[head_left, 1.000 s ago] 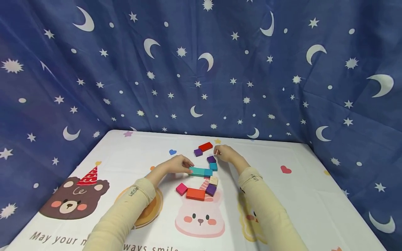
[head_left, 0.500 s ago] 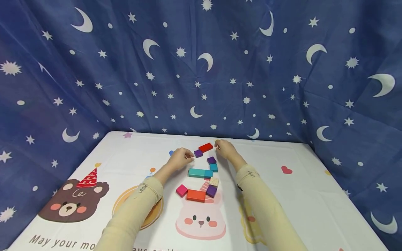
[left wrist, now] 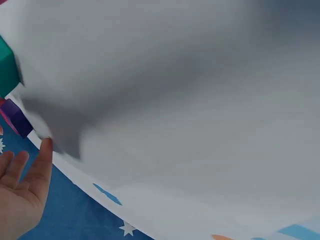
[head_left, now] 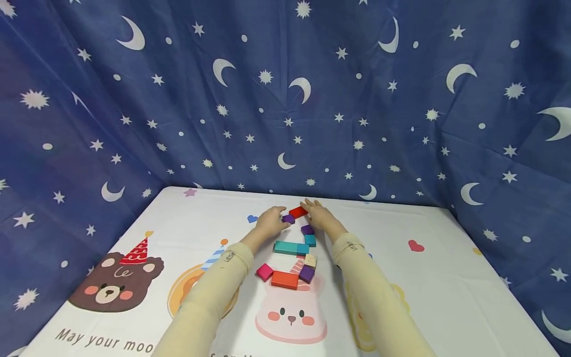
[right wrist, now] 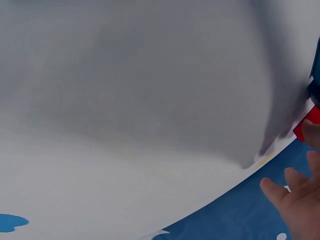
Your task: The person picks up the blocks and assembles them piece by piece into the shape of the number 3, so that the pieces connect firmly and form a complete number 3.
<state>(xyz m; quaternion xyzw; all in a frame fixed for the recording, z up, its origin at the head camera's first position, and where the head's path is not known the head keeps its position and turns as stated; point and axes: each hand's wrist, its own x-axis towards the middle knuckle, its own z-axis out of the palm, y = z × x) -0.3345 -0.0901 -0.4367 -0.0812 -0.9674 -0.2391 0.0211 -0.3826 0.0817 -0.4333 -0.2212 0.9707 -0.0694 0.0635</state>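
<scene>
My left hand (head_left: pixel 271 222) is at the far part of the table, its thumb and forefinger spread to either side of a small purple block (head_left: pixel 289 219). The left wrist view shows its fingers (left wrist: pixel 45 155) fairly straight close to the purple block (left wrist: pixel 17 120). A red rectangular block (head_left: pixel 298 212) lies against the purple one. My right hand (head_left: pixel 320 216) reaches over the red block's right end with fingers extended. In the right wrist view its thumb (right wrist: pixel 312 134) overlaps the red block (right wrist: pixel 309 120), and the other fingers are stretched out.
Nearer me, a bent row holds a dark purple block (head_left: pixel 307 229), blue block (head_left: pixel 310 240), teal block (head_left: pixel 285 247), plain wood block (head_left: pixel 310 261), purple block (head_left: pixel 306 273), orange-red block (head_left: pixel 284 280) and pink block (head_left: pixel 265 272). A starry blue curtain (head_left: pixel 223 148) hangs behind the table.
My left hand has left the teal block and moved forward and right to the small purple block. My right hand has come onto the red block's right end, its fingers straightening.
</scene>
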